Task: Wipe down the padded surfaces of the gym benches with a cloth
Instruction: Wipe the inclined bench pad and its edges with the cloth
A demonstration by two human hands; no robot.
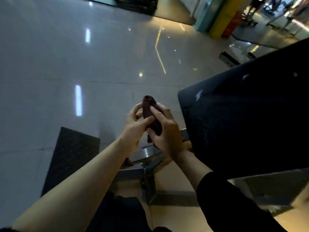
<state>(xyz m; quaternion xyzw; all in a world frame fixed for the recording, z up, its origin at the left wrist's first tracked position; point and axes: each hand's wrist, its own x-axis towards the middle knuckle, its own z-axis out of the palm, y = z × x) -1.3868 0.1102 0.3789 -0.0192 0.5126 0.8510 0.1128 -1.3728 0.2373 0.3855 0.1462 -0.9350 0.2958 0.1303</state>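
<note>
1. Head view: you are holding the cloth point(151, 114), a dark reddish bundle, up in the air just left of the bench pad point(247, 114), clear of its surface and not touching it.
2. Your left hand point(135, 126) is pinching the cloth, thumb lying across its near face with the fingers curled behind it.
3. Your right hand point(164, 131) is gripping the cloth's lower part, forefinger extended along the fabric and the remaining fingers wrapped under it.
4. The bench pad is showing pale scuffs or tears near its left edge; I cannot tell which.
5. Below the pad's left corner, the metal frame point(150, 173) is standing on the glossy floor point(66, 64).
6. Risk, as a judgement: the cloth is bunched narrow, so wiping with it like this is likely leaving strips of pad untouched.
7. Risk: a fold snagging on the scuffed patches is possibly worsening them.
</note>
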